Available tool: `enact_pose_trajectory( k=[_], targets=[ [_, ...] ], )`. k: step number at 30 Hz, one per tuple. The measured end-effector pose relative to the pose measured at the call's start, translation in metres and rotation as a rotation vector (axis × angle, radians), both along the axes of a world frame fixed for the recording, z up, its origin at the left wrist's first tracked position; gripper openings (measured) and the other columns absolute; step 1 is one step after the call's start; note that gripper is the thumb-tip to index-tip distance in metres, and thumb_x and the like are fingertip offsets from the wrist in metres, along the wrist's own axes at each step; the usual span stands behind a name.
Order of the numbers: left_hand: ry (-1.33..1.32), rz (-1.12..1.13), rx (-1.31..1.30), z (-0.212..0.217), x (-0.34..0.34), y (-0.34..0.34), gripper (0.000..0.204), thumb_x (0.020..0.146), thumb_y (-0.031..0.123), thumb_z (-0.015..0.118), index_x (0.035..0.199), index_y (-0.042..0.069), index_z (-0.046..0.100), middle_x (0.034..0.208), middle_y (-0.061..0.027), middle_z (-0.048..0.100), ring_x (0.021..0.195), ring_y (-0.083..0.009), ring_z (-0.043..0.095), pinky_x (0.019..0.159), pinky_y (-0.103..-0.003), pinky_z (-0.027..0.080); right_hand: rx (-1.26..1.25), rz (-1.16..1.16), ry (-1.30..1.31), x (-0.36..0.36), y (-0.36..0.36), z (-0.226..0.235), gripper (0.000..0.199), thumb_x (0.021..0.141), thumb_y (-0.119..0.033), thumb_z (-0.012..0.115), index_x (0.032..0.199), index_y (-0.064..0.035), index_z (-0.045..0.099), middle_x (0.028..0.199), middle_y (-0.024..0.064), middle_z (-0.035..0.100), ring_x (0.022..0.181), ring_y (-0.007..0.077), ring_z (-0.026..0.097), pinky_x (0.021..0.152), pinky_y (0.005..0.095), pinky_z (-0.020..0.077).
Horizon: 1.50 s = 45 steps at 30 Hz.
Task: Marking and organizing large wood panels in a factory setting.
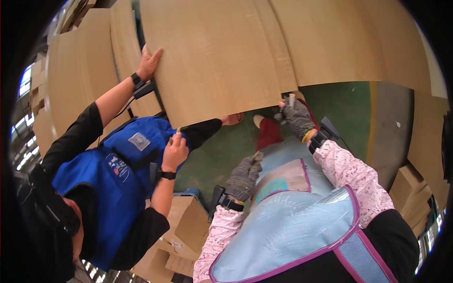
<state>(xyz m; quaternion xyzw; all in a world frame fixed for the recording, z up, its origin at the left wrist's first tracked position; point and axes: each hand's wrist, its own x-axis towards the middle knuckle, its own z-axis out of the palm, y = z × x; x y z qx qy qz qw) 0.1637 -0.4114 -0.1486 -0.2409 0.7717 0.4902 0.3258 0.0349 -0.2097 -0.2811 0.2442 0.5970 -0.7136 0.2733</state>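
Cardboard sheet (222, 56): large, tan, held ahead of me, long axis left to right, lower edge nearest. My right hand (298, 117), gloved, grip closed on its lower right corner. My left hand (244, 178), gloved, loosely curled, empty, below the edge. Co-worker's hands (150, 61) (174, 151) hold the left side. Green floor (349, 113) open below; boxes (184, 226) near.

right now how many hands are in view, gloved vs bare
gloved hands: 2, left and right, the right pinching the cardboard sheet at its edge
bare hands: 2, both a co-worker's
total: 4
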Motion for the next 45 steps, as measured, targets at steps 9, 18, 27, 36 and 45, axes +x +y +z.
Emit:
enact_pose_trajectory(
  k=[9, 18, 27, 36, 45],
  targets=[
    [0.010, 0.032, 0.122, -0.010, -0.015, 0.000, 0.030, 0.097, 0.023, 0.059, 0.120, 0.004, 0.063, 0.085, -0.0054, 0.065, 0.073, -0.0107, 0.058, 0.067, -0.029, 0.049, -0.653, -0.483, -0.445, 0.004, 0.008, -0.004, 0.026, 0.096, -0.031, 0.062, 0.109, -0.0089, 0.056, 0.095, 0.0101, 0.067, 0.077, 0.0187, 0.068, 0.050, 0.0226, 0.0459],
    [-0.077, 0.042, 0.089, 0.005, -0.019, -0.013, 0.032, 0.096, 0.020, 0.055, 0.124, 0.005, 0.060, 0.087, -0.0055, 0.066, 0.072, -0.0115, 0.060, 0.068, -0.029, 0.050, -0.790, -0.521, -0.463, 0.015, -0.029, -0.010, 0.019, 0.094, -0.023, 0.066, 0.103, -0.0104, 0.055, 0.088, 0.0059, 0.062, 0.072, 0.0149, 0.062, 0.054, 0.0227, 0.0478],
    [-0.182, -0.127, 0.065, -0.024, -0.031, -0.007, 0.028, 0.097, 0.018, 0.055, 0.120, 0.004, 0.062, 0.086, -0.0053, 0.067, 0.072, -0.0109, 0.059, 0.066, -0.028, 0.050, -0.584, -0.452, -0.422, 0.015, -0.030, 0.011, 0.031, 0.092, -0.012, 0.068, 0.120, -0.0074, 0.056, 0.098, 0.0045, 0.067, 0.080, 0.0142, 0.067, 0.064, 0.0253, 0.0535],
    [-0.275, -0.259, 0.049, -0.046, -0.061, 0.024, 0.027, 0.097, 0.017, 0.055, 0.119, 0.003, 0.063, 0.087, -0.0071, 0.069, 0.074, -0.0114, 0.063, 0.067, -0.027, 0.051, -0.551, -0.346, -0.227, 0.022, -0.016, -0.003, 0.029, 0.094, -0.015, 0.066, 0.119, -0.0024, 0.059, 0.099, 0.0071, 0.069, 0.088, 0.0173, 0.069, 0.068, 0.0257, 0.0551],
    [-0.276, -0.308, 0.065, -0.063, -0.057, 0.030, 0.027, 0.098, 0.016, 0.055, 0.120, 0.001, 0.060, 0.087, -0.0065, 0.069, 0.072, -0.0110, 0.060, 0.066, -0.027, 0.050, -0.564, -0.264, -0.235, 0.013, -0.012, 0.000, 0.027, 0.092, -0.014, 0.068, 0.116, -0.0023, 0.061, 0.097, 0.0060, 0.069, 0.087, 0.0134, 0.068, 0.068, 0.0263, 0.0545]
  ],
)
